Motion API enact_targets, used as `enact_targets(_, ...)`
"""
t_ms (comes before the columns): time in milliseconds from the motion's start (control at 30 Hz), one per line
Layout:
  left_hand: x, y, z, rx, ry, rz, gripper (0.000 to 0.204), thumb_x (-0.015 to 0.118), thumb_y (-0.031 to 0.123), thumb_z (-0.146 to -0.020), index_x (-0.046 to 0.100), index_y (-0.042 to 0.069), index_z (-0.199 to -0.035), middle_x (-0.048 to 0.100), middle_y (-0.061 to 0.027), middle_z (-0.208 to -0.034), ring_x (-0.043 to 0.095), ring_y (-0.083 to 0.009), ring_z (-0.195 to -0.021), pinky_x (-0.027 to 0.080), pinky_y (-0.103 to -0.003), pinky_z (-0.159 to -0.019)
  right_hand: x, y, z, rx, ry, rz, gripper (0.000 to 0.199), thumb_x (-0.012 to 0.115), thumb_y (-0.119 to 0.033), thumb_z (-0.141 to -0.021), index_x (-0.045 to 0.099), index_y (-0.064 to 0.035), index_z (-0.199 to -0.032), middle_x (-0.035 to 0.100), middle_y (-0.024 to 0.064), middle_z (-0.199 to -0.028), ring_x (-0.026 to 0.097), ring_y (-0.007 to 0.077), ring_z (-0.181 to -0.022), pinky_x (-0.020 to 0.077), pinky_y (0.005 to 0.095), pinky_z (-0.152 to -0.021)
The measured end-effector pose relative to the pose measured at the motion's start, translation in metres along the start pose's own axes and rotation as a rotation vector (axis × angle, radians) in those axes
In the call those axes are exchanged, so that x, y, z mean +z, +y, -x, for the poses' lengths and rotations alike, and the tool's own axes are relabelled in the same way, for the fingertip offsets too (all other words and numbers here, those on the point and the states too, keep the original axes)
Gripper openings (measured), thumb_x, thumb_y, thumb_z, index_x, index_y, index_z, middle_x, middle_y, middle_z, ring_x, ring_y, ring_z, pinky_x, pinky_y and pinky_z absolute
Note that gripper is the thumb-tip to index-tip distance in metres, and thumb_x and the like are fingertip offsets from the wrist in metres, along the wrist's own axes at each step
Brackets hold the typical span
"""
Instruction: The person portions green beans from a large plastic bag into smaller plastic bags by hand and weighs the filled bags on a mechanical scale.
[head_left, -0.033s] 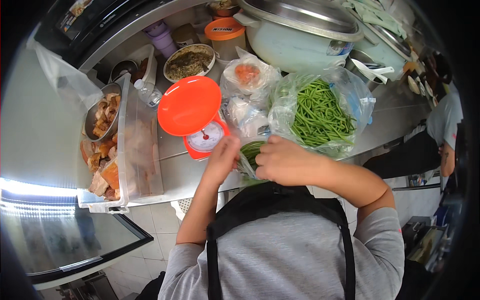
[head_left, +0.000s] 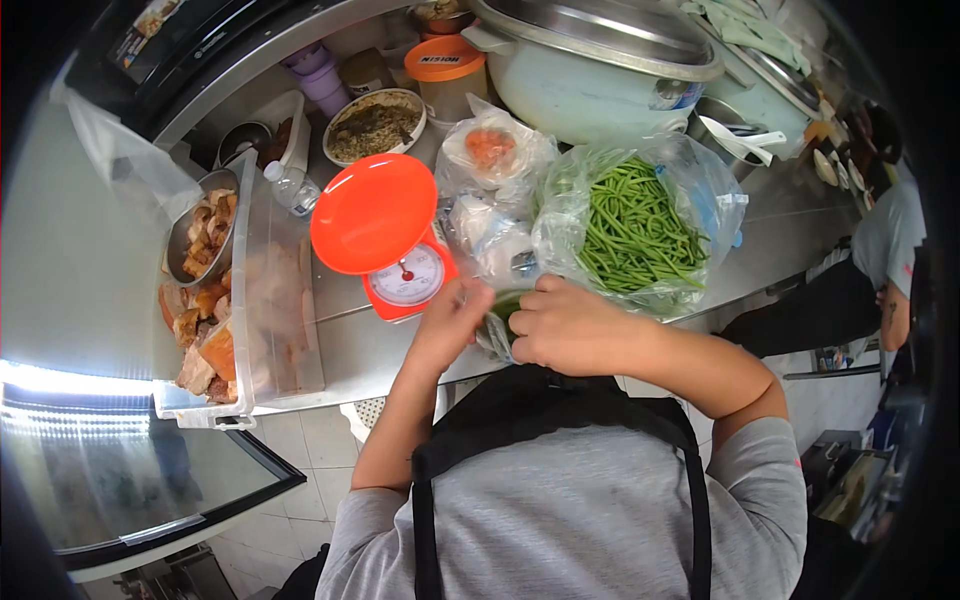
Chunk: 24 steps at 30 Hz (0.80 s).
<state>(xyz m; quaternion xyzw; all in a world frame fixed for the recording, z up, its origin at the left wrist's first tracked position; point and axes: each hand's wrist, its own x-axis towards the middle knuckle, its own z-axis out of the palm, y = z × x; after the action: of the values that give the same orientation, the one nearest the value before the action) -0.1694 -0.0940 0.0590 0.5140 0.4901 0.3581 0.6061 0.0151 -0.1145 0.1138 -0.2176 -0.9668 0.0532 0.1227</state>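
Head view: both hands meet at the bench (head_left: 340,345) edge, just in front of the red scale (head_left: 400,262). Left hand (head_left: 452,322) half-curled, fingertips pinching the small bag (head_left: 498,322) of something green; right hand (head_left: 560,325) closed round the same bag from its other side. Judgement: keep the bag mouth gathered tight and the bag resting on the bench so nothing spills.

Containers: big clear bag of green beans (head_left: 635,225) right of the scale; knotted bag with orange bits (head_left: 492,148) behind the scale; bowl of dark greens (head_left: 372,125) further behind; clear tub of cooked meat (head_left: 205,340) left of the scale.
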Motion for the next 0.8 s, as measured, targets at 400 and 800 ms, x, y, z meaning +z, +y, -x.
enact_targets(400,0.046,0.044,0.010,0.182,0.079,0.089,0.008,0.050,0.003,-0.079,0.047,0.002,-0.086,0.049,-0.0004,-0.065,0.040,-0.0034,-0.048,0.034,-0.017,-0.041,-0.059,0.017,0.057,0.205,0.009,0.204,0.004,0.050,-0.011,-0.064,0.053,-0.0085,-0.066,0.048,0.0015,-0.065,0.051,0.0159,-0.066,0.0360,0.0284,-0.067)
enact_targets(800,0.051,0.022,0.002,0.112,0.112,0.021,0.010,0.054,0.009,-0.079,0.047,0.003,-0.077,0.045,0.0024,-0.058,0.039,-0.0019,-0.045,0.032,-0.016,-0.039,-0.049,0.085,0.133,1.036,0.214,-0.033,0.030,0.058,-0.006,-0.069,0.055,-0.0030,-0.098,0.055,0.0132,-0.094,0.051,0.0292,-0.091,0.0408,0.0384,-0.077)
